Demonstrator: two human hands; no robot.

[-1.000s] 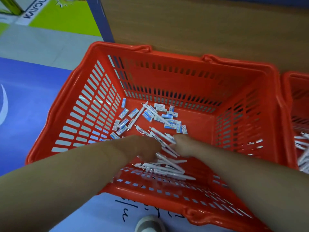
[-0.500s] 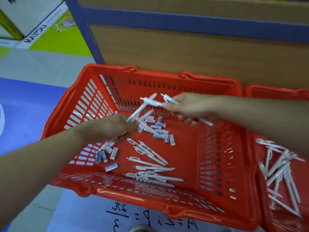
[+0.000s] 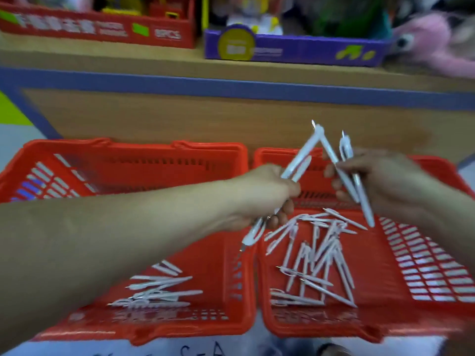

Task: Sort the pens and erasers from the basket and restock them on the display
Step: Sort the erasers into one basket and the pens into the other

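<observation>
Two red baskets stand side by side on the floor. The left basket (image 3: 144, 160) holds several white pens (image 3: 159, 291) near its front; my left forearm hides the rest of its floor. The right basket (image 3: 411, 278) holds a loose pile of white pens (image 3: 316, 258). My left hand (image 3: 262, 194) grips a few white pens (image 3: 300, 160) over the gap between the baskets, tips slanting up to the right. My right hand (image 3: 385, 183) holds a few more pens (image 3: 352, 181) above the right basket's far side. The two bunches almost touch at the top.
Behind the baskets rises a wooden display counter (image 3: 231, 119) with a blue edge strip. On it sit a red carton (image 3: 102, 27), a purple carton (image 3: 295, 50) and a pink plush toy (image 3: 431, 39). Printed floor shows below the baskets.
Both hands have lifted out of the left basket with pens and swung right, over the right basket. The view has tilted up and right, showing the display top.
</observation>
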